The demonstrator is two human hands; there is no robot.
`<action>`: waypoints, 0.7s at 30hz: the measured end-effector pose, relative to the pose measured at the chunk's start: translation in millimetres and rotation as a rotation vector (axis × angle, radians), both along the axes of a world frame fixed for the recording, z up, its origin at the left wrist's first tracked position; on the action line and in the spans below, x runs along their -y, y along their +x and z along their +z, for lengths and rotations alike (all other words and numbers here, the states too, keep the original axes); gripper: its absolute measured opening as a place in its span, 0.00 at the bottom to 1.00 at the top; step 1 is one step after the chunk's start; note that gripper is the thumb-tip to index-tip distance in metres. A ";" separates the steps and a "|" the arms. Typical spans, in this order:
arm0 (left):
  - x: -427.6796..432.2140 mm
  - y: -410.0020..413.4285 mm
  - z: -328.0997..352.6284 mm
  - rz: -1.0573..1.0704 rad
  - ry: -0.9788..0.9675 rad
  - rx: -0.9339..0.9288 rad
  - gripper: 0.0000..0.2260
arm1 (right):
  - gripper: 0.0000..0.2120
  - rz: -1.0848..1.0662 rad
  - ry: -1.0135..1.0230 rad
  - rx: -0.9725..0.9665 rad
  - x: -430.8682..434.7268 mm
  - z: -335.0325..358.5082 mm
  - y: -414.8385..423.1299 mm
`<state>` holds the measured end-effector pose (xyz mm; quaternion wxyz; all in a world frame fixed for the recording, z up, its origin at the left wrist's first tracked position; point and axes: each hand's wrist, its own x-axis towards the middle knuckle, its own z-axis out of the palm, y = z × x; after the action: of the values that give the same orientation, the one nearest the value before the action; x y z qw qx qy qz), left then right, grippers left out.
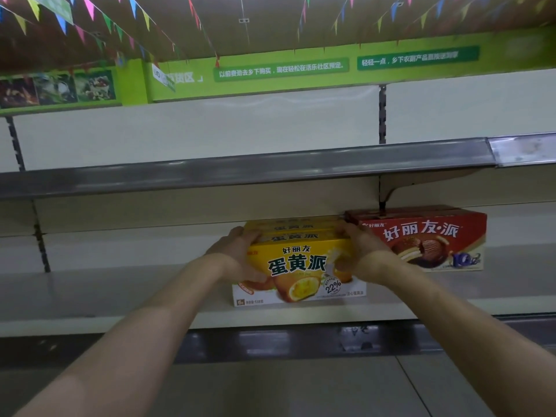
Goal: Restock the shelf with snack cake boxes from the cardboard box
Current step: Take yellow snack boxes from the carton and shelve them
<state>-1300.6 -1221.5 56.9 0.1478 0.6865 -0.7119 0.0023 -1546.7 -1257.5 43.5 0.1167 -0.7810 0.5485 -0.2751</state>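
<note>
both hands (pixel 301 257) grip yellow boxes (pixel 298 263) on the shelf (pixel 120 299) beside red boxes (pixel 421 236).

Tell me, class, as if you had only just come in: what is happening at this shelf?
A person is stocking a shop shelf with snack cake boxes. Both hands hold a row of yellow boxes from either side: the left hand grips its left end, the right hand its right end. The row rests on the shelf, close beside the red boxes already standing to its right. The shelf above shows no goods. The cardboard box is not in view.
</note>
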 end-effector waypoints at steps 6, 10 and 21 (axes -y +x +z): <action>1.8 -6.9 -8.8 0.043 -0.077 0.168 0.39 | 0.29 -0.049 -0.102 -0.048 -3.8 -10.5 2.3; 0.8 -22.1 -9.6 0.185 -0.131 0.372 0.39 | 0.29 -0.106 -0.120 -0.138 -5.7 -11.3 10.2; -4.1 -53.3 -35.8 0.215 -0.218 0.447 0.50 | 0.37 -0.029 -0.323 -0.520 -34.8 -31.1 24.9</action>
<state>-1353.9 -1217.4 21.1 0.0586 0.7208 -0.6454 0.2461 -1521.8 -1222.8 12.4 -0.1574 -0.8257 0.5202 -0.1513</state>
